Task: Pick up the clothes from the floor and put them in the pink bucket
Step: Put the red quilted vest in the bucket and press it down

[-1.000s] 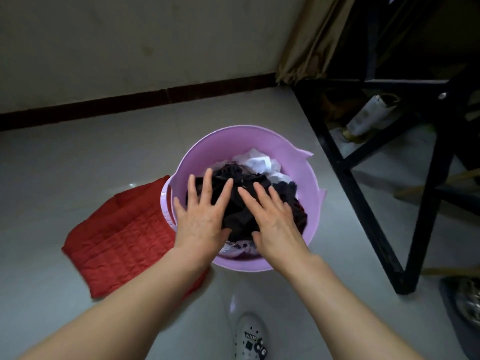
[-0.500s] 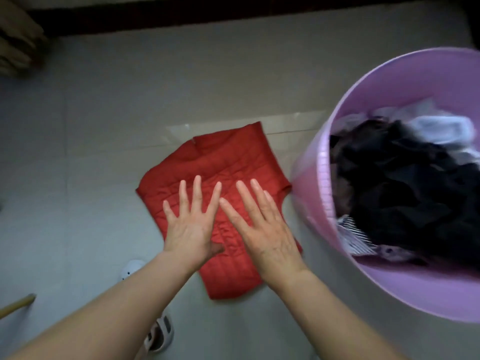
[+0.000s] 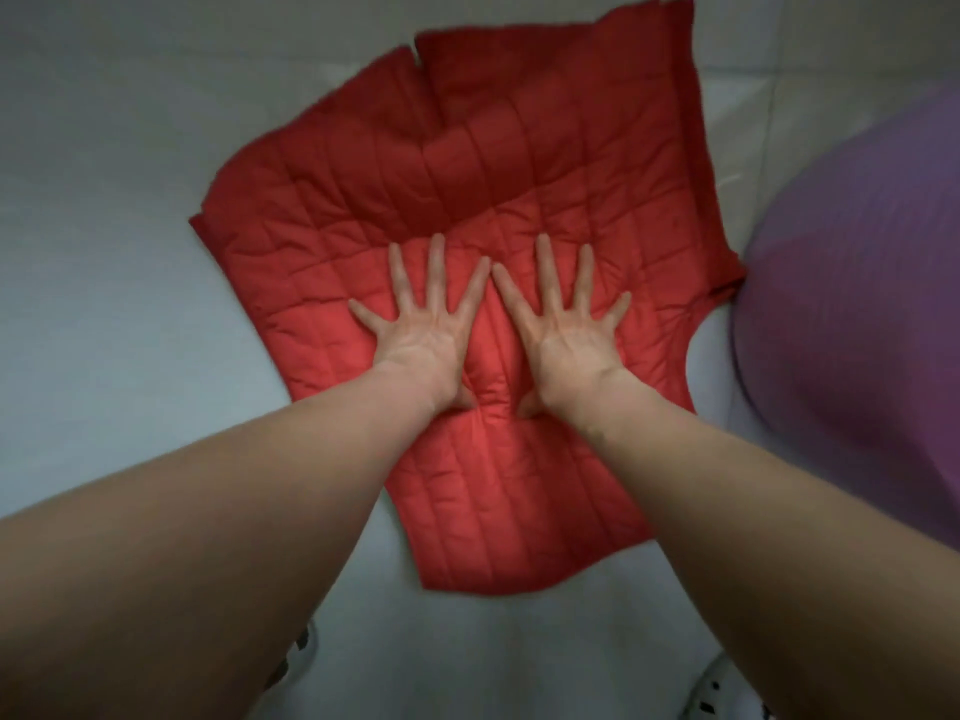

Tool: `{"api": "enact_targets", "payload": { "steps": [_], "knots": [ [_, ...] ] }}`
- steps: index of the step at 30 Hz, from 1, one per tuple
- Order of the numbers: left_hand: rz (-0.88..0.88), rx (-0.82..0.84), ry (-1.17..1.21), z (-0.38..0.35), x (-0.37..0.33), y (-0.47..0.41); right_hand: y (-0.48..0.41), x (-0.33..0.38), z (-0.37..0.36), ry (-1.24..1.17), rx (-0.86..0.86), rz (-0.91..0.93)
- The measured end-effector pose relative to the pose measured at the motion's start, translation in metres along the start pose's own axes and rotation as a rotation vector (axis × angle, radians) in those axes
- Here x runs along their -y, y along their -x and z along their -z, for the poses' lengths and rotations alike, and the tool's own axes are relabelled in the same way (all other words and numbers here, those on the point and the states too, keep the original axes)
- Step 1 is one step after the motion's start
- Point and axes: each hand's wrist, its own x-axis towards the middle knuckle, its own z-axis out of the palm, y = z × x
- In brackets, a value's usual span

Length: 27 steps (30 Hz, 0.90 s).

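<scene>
Beside the pink bucket point(image 3: 852, 330), left hand point(image 3: 421, 335) and right hand point(image 3: 563, 337) lie spread flat on the red quilted garment point(image 3: 519, 174).

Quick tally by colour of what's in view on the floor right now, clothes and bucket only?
Red: 1, the quilted garment lying flat, both hands on it
Pink: 1, the bucket at the right edge, contents out of view
Total: 2
</scene>
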Motion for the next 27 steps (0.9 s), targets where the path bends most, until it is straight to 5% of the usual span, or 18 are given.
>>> {"api": "enact_targets", "payload": {
  "steps": [15,27],
  "knots": [
    [-0.111,-0.242,0.127,0.052,-0.012,0.006,0.001,0.005,0.039,-0.267,-0.287,0.021],
    [-0.239,-0.339,0.265,0.18,-0.028,0.169,0.177,0.008,0.171,-0.454,-0.448,-0.054]
  ]
}}
